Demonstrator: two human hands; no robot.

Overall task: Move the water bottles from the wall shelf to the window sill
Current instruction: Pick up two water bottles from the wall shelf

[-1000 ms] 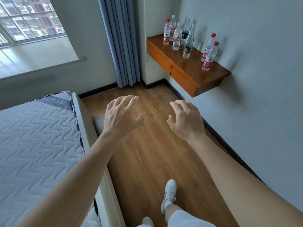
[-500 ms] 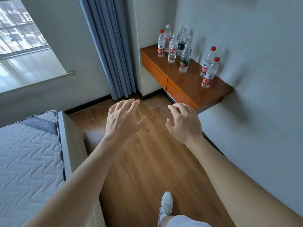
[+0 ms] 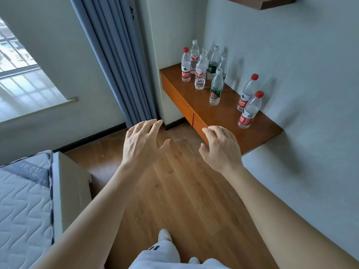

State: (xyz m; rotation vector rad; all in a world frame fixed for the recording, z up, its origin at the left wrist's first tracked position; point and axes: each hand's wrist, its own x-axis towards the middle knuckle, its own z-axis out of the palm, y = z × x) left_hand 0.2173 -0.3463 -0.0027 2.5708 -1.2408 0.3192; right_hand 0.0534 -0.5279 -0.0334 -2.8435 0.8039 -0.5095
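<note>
1. My left hand (image 3: 142, 142) is out over the brown wood-plank floor (image 3: 184, 200), fingers spread loose, holding nothing.
2. My right hand (image 3: 221, 148) is empty too, with the fingers a bit curled. The tips are right by the front edge of the orange-brown wooden wall shelf (image 3: 229, 121), can't tell if they touch it.
3. The clear plastic water bottles (image 3: 200, 74) all stand upright on that shelf. There's a bunch at the corner end, plus two red-capped bottles (image 3: 249, 111) by the wall, apart from the bunch.
4. The pale window sill (image 3: 29, 101) is off to my left, past the grey-blue pleated curtain (image 3: 116, 61).
</note>
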